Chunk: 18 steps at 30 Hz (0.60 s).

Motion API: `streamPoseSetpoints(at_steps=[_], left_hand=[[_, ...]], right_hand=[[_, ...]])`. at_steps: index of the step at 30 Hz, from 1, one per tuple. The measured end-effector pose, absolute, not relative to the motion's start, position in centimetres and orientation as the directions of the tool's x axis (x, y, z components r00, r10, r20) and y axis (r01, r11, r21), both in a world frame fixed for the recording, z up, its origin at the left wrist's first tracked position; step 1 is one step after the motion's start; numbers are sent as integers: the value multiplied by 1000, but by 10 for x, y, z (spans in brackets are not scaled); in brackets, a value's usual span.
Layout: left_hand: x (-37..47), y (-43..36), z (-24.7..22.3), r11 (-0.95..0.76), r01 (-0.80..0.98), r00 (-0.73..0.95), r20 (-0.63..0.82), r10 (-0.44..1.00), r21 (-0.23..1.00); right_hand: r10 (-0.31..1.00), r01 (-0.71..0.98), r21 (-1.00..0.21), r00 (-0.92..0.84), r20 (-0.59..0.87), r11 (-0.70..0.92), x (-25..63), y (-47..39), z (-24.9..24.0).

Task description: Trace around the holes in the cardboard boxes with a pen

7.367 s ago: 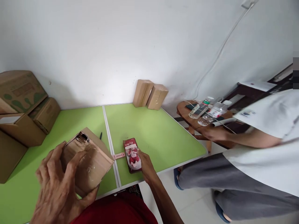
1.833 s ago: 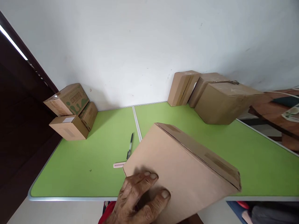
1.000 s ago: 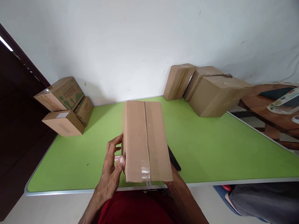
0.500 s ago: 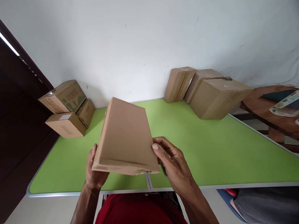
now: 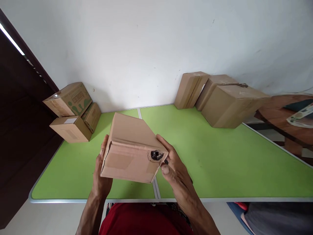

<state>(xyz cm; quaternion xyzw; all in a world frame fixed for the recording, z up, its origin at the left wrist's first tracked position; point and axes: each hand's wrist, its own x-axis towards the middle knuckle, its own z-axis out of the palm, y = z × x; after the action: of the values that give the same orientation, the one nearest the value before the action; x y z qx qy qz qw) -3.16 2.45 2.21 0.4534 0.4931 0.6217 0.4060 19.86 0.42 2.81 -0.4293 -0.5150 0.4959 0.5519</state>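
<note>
Between my two hands, above the green table (image 5: 215,163), is a brown cardboard box (image 5: 129,160), tilted so its near side faces me. A ragged, dark-edged hole (image 5: 156,155) breaks that side close to its right corner. My left hand (image 5: 100,169) is closed on the left side of the box, thumb up along the edge. On the right side my right hand (image 5: 176,169) grips the corner, its thumb just below the hole and its fingers partly hidden behind the box.
Several cardboard boxes (image 5: 70,129) are stacked at the table's left end by a dark door (image 5: 22,114). More boxes (image 5: 225,104) stand against the wall at the back right. A round wooden table (image 5: 278,111) is beyond the right edge.
The box has been tipped so its top leans away and its near side, with the hole, now faces me. My right hand has shifted its grip around the right corner.
</note>
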Motion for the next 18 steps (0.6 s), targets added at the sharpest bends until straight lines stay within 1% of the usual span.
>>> streamPoseSetpoints(at_steps=[2,5,6,8,9,11,13,14,18], left_hand=[[-29,21,21,-192,-40,-275,174,946,981],[-28,13,20,-251,57,-207,257,944,966],[-29,9,22,-294,124,-166,312,936,948],[-32,4,27,-378,308,-53,412,910,873],[-33,3,32,-401,395,16,431,902,826],[-37,2,40,-414,501,133,405,905,760],[-38,4,46,-413,503,170,381,909,759],[-37,5,47,-417,483,169,385,907,770],[-35,9,49,-441,384,159,413,897,811]], right_hand=[[993,-86,-990,33,111,113,197,6,27],[993,-95,-994,114,39,49,198,11,23],[992,-104,-994,127,20,34,199,13,22],[988,-113,-993,151,19,37,203,17,21],[986,-99,-994,163,34,50,206,19,23],[982,-22,-997,175,73,78,212,20,30],[985,53,-994,142,102,96,217,21,42],[986,64,-992,119,113,106,220,22,48],[993,49,-993,41,110,108,228,28,73]])
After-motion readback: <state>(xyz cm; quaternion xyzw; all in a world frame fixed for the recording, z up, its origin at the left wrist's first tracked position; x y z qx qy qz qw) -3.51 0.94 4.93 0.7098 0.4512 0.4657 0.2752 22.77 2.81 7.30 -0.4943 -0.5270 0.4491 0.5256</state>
